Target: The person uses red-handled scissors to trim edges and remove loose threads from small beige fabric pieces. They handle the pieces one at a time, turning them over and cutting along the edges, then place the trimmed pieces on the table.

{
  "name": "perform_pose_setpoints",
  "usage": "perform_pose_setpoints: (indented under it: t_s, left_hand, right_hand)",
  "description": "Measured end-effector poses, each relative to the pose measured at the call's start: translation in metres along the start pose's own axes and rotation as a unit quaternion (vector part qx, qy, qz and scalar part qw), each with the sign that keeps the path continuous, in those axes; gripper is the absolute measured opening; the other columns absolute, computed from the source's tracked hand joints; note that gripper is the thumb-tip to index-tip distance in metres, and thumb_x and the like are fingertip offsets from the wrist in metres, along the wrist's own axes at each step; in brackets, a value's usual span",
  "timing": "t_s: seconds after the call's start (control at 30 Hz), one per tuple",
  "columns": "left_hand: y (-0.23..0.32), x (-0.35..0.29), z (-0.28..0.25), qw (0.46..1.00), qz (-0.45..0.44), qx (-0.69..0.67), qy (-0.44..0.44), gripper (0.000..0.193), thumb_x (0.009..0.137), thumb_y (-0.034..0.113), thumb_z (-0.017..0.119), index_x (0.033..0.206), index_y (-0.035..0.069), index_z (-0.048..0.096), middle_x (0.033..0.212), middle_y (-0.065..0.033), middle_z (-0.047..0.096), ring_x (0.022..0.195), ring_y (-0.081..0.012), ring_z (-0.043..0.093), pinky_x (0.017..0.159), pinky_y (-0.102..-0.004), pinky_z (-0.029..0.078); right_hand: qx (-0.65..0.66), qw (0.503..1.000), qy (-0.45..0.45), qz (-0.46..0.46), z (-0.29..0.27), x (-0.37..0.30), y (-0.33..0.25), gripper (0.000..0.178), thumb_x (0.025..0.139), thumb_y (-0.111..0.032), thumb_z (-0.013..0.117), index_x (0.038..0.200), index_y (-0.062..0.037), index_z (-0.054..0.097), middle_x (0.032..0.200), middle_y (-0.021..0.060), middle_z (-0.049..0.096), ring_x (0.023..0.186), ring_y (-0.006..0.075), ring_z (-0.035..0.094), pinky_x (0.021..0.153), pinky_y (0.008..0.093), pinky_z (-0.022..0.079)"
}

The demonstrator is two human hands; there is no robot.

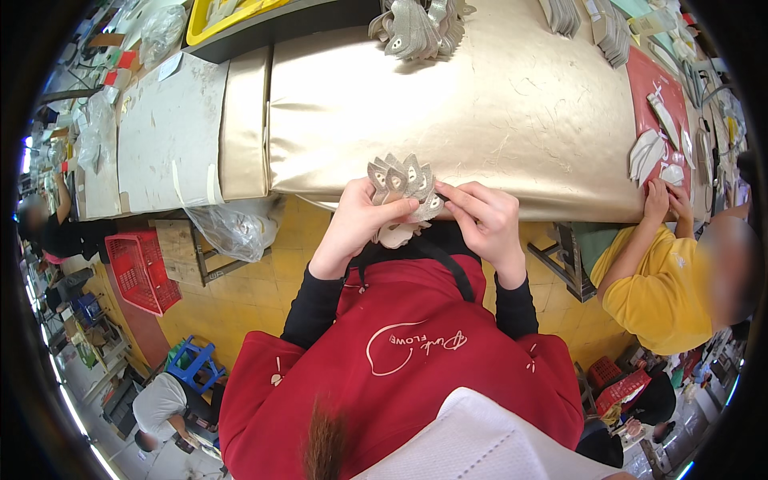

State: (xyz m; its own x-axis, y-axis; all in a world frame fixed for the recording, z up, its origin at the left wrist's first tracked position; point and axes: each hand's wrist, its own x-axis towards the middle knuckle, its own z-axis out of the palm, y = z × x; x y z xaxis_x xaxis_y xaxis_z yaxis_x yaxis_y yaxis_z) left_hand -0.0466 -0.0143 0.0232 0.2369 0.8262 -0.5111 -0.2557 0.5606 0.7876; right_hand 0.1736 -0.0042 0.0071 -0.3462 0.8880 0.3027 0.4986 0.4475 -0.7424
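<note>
In front of my apron, at the table's near edge, my left hand [362,222] grips a fanned bunch of grey glittery cut pieces [398,178] with pointed tips and small eye-shaped cut-outs. Its thumb presses across the front of the bunch. My right hand [487,222] has its fingertips pinched together at the right edge of the same bunch; a small dark spot shows there, too small to name. Paler undersides of the pieces hang below my hands. A larger pile of similar grey pieces [420,32] lies farther back on the gold-covered table [480,104].
A yellow tray [228,20] in a dark box stands at the back left. Stacked grey strips [606,36] lie at the back right. On the right, a person in yellow [660,280] works over a red mat [652,88]. A red crate [144,272] sits left on the floor.
</note>
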Motion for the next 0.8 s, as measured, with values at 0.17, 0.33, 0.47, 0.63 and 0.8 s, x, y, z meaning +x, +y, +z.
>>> perform_pose_setpoints:
  t_s: [0.17, 0.33, 0.47, 0.63, 0.8]
  left_hand:
    - [0.0004, -0.0006, -0.0007, 1.0, -0.004, 0.009, -0.001, 0.023, 0.088, 0.005, 0.072, 0.108, -0.005, 0.067, 0.09, -0.0096, 0.073, 0.076, -0.0129, 0.069, 0.068, -0.0266, 0.057]
    - [-0.0009, -0.0006, -0.0026, 1.0, -0.011, 0.009, -0.008, 0.021, 0.088, 0.005, 0.073, 0.106, -0.005, 0.068, 0.089, -0.0094, 0.073, 0.075, -0.0125, 0.069, 0.067, -0.026, 0.057]
    - [-0.0023, -0.0008, -0.004, 1.0, -0.009, 0.002, -0.009, 0.023, 0.089, 0.008, 0.073, 0.108, -0.005, 0.067, 0.092, -0.0089, 0.073, 0.078, -0.0131, 0.069, 0.071, -0.0259, 0.056]
    - [-0.0004, -0.0007, -0.005, 0.995, -0.024, -0.076, -0.053, 0.032, 0.098, 0.015, 0.063, 0.122, -0.006, 0.061, 0.112, -0.0129, 0.07, 0.097, -0.0163, 0.069, 0.085, -0.0278, 0.056]
    - [-0.0005, 0.0021, -0.0018, 0.985, -0.046, -0.15, -0.069, 0.035, 0.104, 0.017, 0.053, 0.127, -0.008, 0.058, 0.114, -0.0169, 0.07, 0.102, -0.0172, 0.069, 0.089, -0.0269, 0.056]
  right_hand:
    - [0.004, 1.0, 0.007, -0.01, 0.0032, -0.0017, 0.0012, 0.041, 0.076, -0.001, 0.071, 0.113, -0.0166, 0.077, 0.078, 0.0032, 0.068, 0.059, 0.0184, 0.062, 0.053, 0.0305, 0.048]
    - [-0.017, 0.999, -0.004, -0.039, -0.0002, -0.0029, -0.001, 0.037, 0.074, 0.004, 0.068, 0.108, -0.0082, 0.077, 0.082, 0.0089, 0.071, 0.064, 0.0223, 0.067, 0.056, 0.0308, 0.051]
    - [-0.046, 0.997, 0.012, -0.064, -0.0012, -0.0031, -0.0027, 0.034, 0.073, 0.005, 0.067, 0.103, -0.0075, 0.077, 0.081, 0.0091, 0.071, 0.065, 0.0229, 0.067, 0.057, 0.0312, 0.051]
    - [-0.001, 0.998, 0.042, -0.045, 0.0021, 0.0013, -0.0011, 0.025, 0.077, 0.008, 0.067, 0.098, -0.0037, 0.076, 0.078, 0.011, 0.07, 0.065, 0.0236, 0.067, 0.057, 0.0305, 0.051]
    - [0.033, 0.995, 0.089, 0.009, -0.0057, 0.0064, -0.0029, 0.024, 0.079, 0.003, 0.071, 0.102, -0.0032, 0.073, 0.081, 0.0096, 0.071, 0.064, 0.0234, 0.068, 0.057, 0.0302, 0.052]
